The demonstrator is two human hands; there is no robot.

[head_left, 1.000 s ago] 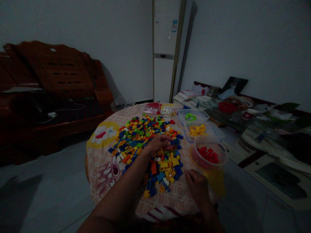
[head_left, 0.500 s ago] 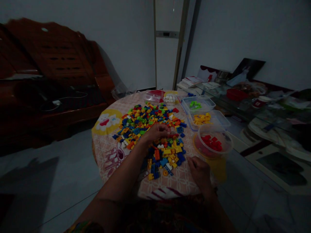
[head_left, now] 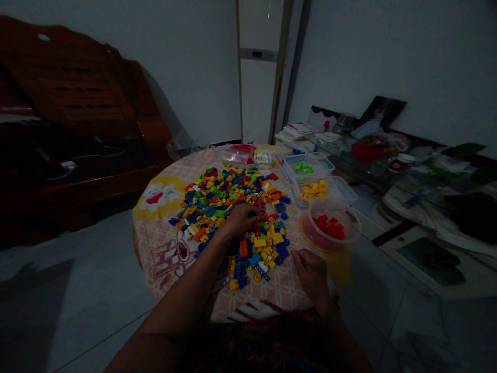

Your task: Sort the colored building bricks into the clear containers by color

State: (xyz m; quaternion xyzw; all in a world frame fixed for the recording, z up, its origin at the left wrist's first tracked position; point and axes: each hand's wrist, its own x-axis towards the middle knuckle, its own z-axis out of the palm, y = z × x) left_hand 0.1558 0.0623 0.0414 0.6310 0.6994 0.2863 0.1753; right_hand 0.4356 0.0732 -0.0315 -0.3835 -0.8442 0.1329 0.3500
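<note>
A heap of small coloured bricks (head_left: 217, 199) covers the middle of a round table with a patterned cloth (head_left: 166, 254). My left hand (head_left: 241, 218) lies palm down in the heap, its fingers curled among the bricks; whether it grips one is hidden. At the table's near right edge rests my right hand (head_left: 310, 269), loosely closed, with nothing visible in it. Just beyond that hand stands a round clear tub of red bricks (head_left: 330, 228). Behind it are a box of yellow bricks (head_left: 322, 190) and a box of green bricks (head_left: 306, 167).
A shallow clear dish with white pieces (head_left: 264, 157) and a red-rimmed lid (head_left: 236, 153) sit at the table's far edge. A dark wooden sofa (head_left: 66, 134) is on the left. A cluttered glass table (head_left: 388, 160) runs along the right. A tall white unit (head_left: 258, 72) stands behind.
My left hand has sunk a little deeper into the heap and curled. The view has shifted slightly; my right hand stays at the table edge.
</note>
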